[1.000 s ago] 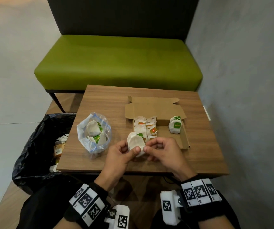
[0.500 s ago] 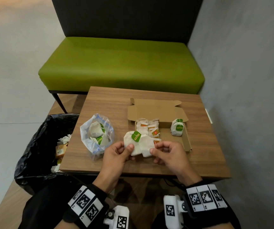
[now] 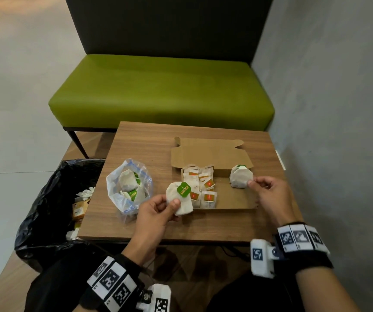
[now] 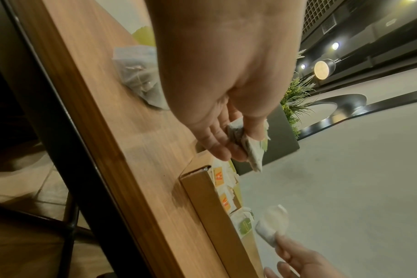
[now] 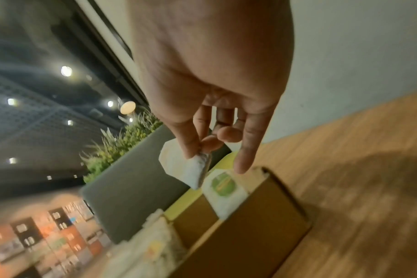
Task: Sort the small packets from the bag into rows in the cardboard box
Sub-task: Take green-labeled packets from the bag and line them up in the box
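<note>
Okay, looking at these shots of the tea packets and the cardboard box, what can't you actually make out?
- Green tag print on the left hand's white packet: too small, head view.
- Clear plastic bag: packet count hidden by overlap.
- Brown cardboard box contents: blurred, right wrist view.
- Black bin bag: mostly shadowed.

Bag (image 3: pixel 128 188) left on surface (image 3: pixel 149 145), box (image 3: pixel 212 154) right of it, packets (image 3: pixel 200 188) in box's left part; bin (image 3: pixel 46 199) left of surface, bench (image 3: pixel 160 91) behind.
</note>
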`<state>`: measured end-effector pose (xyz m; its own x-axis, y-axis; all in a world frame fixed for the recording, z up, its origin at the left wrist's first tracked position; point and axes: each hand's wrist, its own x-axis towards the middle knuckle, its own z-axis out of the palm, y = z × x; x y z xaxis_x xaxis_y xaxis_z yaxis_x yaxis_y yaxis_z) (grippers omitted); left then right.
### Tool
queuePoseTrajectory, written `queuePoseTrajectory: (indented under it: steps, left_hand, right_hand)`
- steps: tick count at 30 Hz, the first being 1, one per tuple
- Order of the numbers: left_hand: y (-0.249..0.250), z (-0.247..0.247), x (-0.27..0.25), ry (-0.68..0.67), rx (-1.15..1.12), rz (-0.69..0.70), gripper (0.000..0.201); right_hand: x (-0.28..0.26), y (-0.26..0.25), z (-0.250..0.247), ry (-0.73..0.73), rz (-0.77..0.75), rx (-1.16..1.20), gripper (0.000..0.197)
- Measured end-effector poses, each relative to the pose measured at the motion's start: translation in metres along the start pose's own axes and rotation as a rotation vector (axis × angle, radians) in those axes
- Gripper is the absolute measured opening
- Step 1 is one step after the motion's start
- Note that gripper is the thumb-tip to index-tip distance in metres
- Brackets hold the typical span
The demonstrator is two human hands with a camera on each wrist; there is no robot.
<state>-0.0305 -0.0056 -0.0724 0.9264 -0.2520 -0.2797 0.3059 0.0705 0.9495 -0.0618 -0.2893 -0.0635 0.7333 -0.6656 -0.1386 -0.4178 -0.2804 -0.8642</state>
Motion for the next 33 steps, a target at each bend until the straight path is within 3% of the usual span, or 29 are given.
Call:
queuePoseTrajectory:
  steps: [4,12,15,18,28,33]
  left_hand:
    - [0.001,0.002,-0.002,-0.019,0.008,0.007,0.02]
    - [0.0,0.006,0.0,-0.037,0.054,0.0,0.018]
    - [-0.001,0.007,0.002,-0.032,0.061,-0.013,0.016]
    - [-0.003,0.006,0.003,-0.034,0.069,-0.017,0.017]
    - [-0.001,0.008,0.002,-0.057,0.043,-0.009,0.019]
    - [0.0,0.012,0.002,-0.05,-0.001,-0.015,0.023]
  right_hand:
    - [0.035,0.012,-0.002,-0.052,-0.008,-0.311,0.015]
    - [0.047,0.007,0.013,-0.087,0.004,-0.375,0.01]
    - [0.044,0.01,0.019,-0.104,-0.003,-0.547,0.006]
    - [0.039,0.01,0.026,-0.044,-0.089,-0.712,0.014]
    - [0.032,0.0,0.027,0.122,-0.089,-0.638,0.016]
    - [0.009,-0.016,0.021,0.128,-0.168,-0.396,0.023]
